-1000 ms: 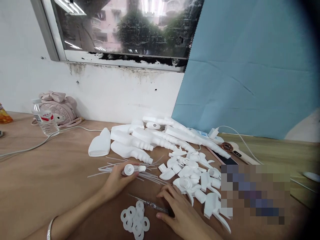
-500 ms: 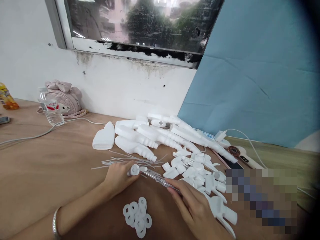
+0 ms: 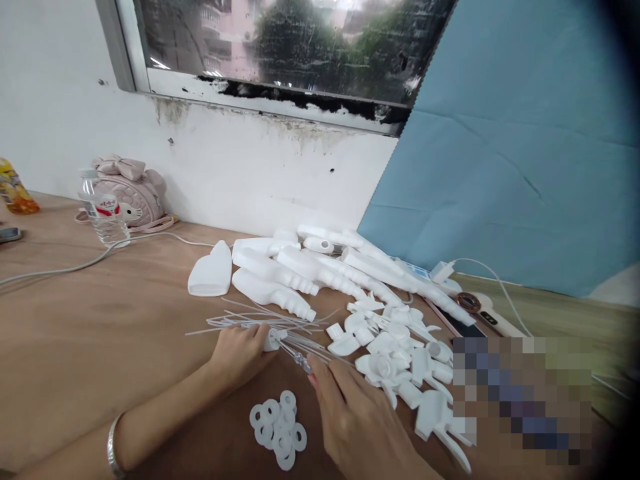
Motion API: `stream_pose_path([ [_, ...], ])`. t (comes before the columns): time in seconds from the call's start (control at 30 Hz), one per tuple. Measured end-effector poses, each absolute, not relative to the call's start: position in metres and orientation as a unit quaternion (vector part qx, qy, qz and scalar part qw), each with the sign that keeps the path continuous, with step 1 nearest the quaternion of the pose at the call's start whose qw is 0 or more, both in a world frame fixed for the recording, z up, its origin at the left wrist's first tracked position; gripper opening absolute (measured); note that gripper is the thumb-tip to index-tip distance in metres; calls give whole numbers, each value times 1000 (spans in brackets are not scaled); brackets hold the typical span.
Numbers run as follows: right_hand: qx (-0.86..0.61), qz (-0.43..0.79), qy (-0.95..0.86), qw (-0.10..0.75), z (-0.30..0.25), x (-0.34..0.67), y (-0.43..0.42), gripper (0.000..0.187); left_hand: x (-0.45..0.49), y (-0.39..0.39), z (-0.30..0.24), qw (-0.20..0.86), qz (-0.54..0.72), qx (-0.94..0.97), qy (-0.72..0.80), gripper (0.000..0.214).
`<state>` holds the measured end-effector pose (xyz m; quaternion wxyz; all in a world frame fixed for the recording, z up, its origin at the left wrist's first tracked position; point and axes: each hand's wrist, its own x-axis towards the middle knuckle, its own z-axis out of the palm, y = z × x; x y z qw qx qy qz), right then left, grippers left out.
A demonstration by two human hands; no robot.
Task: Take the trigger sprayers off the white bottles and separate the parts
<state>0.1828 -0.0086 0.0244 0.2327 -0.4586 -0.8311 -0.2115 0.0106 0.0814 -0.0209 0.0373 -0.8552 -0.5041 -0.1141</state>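
My left hand is closed around a small white plastic sprayer part, its open end turned to the right. My right hand pinches a clear, slim plastic piece whose thin tip meets the white part; whether it sits inside cannot be made out. Behind both hands lie thin translucent tubes in a loose bundle. A small heap of white ring washers rests on the table in front. To the right of my right hand is a pile of white trigger sprayer parts.
White plastic bottles lie at the back, one apart on the left. A water bottle, a pink bag and a cable are at the back left. A phone lies right, near a blurred patch.
My right hand has shifted left and slightly down, bringing the clear piece closer to the white part. The white part has turned a little in my left hand.
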Motion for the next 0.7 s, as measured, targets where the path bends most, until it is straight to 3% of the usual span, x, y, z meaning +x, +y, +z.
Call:
stream_pose_path([
  [0.2, -499, -65, -827, 248, 38, 191, -2, 27, 8, 85, -24, 52, -207, -857, -468, 14],
  [0.43, -476, -208, -802, 295, 28, 193, -3, 26, 8, 84, -25, 58, -300, -861, -406, 10],
  [0.7, -511, -221, -791, 253, 38, 182, -3, 42, 7, 78, -25, 188, -309, -871, -334, 7],
])
